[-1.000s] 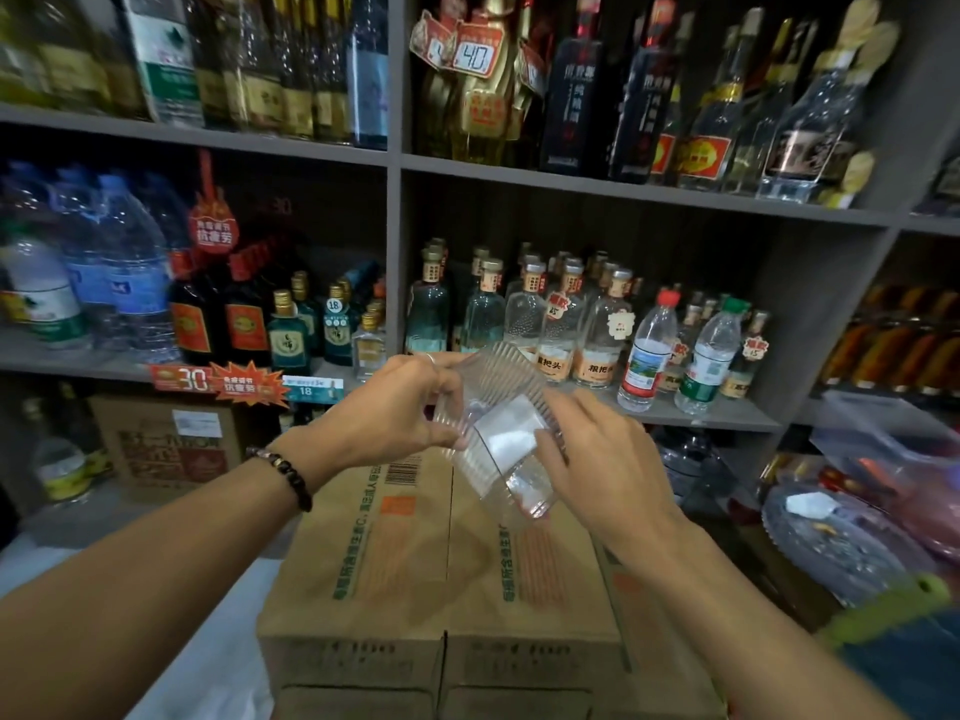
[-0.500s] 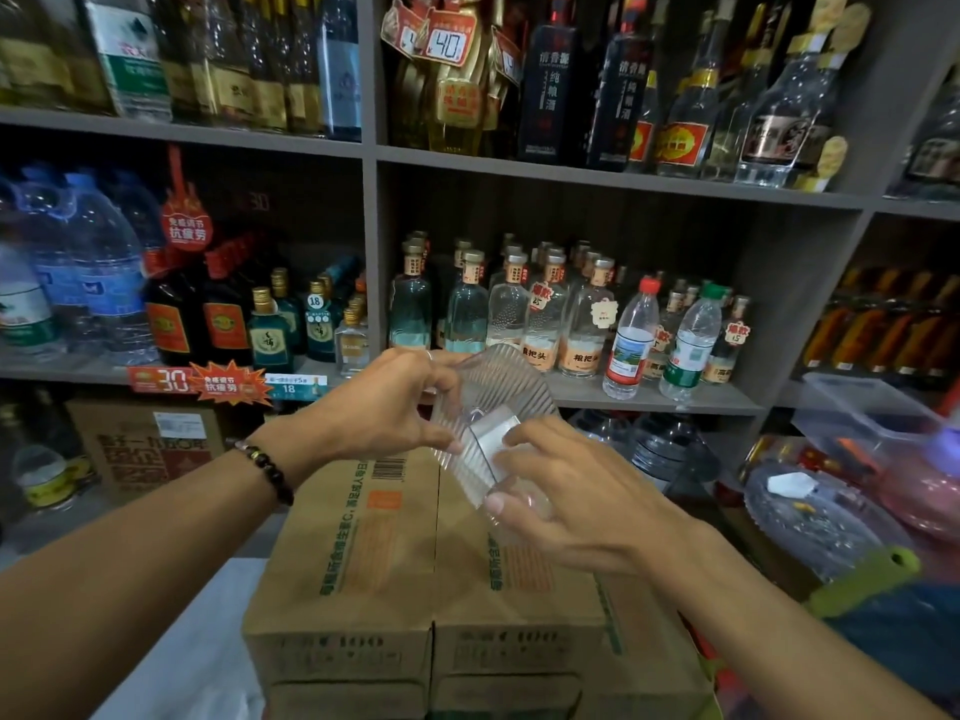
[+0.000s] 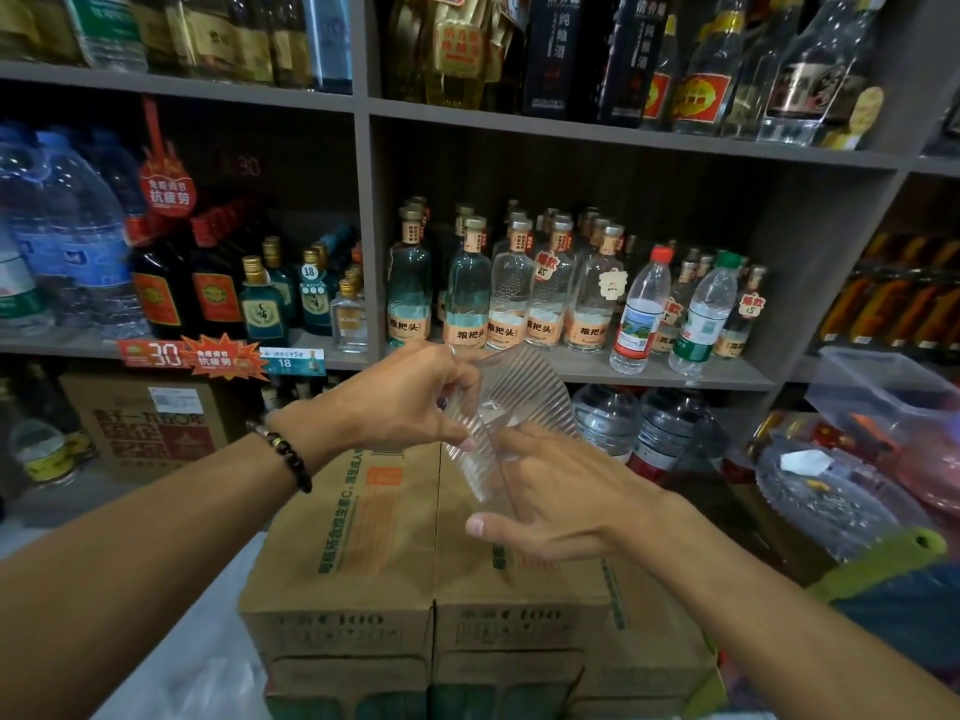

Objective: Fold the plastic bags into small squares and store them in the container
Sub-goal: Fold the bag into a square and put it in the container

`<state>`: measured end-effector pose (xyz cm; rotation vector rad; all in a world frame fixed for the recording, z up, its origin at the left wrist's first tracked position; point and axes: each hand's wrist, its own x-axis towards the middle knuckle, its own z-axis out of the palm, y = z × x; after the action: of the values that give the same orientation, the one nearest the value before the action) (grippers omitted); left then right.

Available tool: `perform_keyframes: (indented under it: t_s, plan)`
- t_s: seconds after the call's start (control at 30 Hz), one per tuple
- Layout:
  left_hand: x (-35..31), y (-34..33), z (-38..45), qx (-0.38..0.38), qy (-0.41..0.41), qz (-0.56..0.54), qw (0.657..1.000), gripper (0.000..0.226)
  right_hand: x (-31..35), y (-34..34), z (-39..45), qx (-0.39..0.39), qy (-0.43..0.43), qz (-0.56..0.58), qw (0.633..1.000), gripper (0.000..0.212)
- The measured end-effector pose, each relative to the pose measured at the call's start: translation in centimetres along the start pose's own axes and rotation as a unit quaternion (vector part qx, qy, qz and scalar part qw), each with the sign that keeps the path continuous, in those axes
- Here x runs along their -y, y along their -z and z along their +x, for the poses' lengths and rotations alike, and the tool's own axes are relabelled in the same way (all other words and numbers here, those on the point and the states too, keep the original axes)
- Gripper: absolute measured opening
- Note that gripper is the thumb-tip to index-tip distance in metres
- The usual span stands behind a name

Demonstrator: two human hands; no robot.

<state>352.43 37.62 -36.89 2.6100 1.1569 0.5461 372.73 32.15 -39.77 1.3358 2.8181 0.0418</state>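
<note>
Above the cartons point(image 3: 415, 537), left hand point(image 3: 395, 402) pinches the ribbed clear container point(image 3: 511, 407); right hand point(image 3: 566, 498) reaches into it, fingers curled, contents unclear. Storing appears underway; no folded bag is plainly visible. Remaining bags: none identifiable.

A single wide-angle head view looks forward and slightly down, close over both forearms, which enter from the lower corners. It faces the shelves point(image 3: 571, 114) of bottles filling the upper frame, with cardboard boxes point(image 3: 363, 553) just below at centre bottom.
</note>
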Motion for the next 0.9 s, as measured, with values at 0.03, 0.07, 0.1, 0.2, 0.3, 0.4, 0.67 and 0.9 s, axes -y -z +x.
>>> perform_keyframes:
  t_s: [0.03,0.07,0.1,0.2,0.3,0.4,0.67,0.9]
  plan:
    - [0.5,-0.4,0.2,-0.001,0.007,0.001,1.000,0.029,-0.3,-0.4,0.2,-0.003,-0.002,0.003,1.000,0.062]
    - [1.0,-0.9,0.4,-0.001,0.015,-0.003,1.000,0.029,-0.7,-0.8,0.4,-0.009,-0.006,0.006,1.000,0.065]
    - [1.6,-1.4,0.5,-0.001,0.026,-0.012,1.000,0.030,-1.1,-1.2,0.5,-0.019,-0.011,0.013,1.000,0.068]
    - [3.2,-2.9,1.3,-0.007,0.071,-0.024,0.997,0.033,-2.9,-1.9,0.5,-0.056,-0.041,0.036,0.997,0.062]
    - [4.7,-5.0,2.9,-0.033,0.131,-0.044,0.990,0.033,-4.8,-3.1,1.2,-0.094,-0.071,0.038,0.992,0.058]
    - [6.3,-7.7,5.3,-0.078,0.191,-0.055,0.977,0.030,-6.7,-4.5,2.5,-0.114,-0.114,0.083,0.983,0.055]
    - [10.1,-14.4,12.6,-0.137,0.271,-0.072,0.950,0.034,-9.9,-9.4,5.7,-0.130,-0.178,0.175,0.960,0.031]
    - [11.3,-15.8,15.8,-0.151,0.266,-0.055,0.950,0.025,-11.1,-12.0,6.2,-0.133,-0.202,0.202,0.949,0.030]
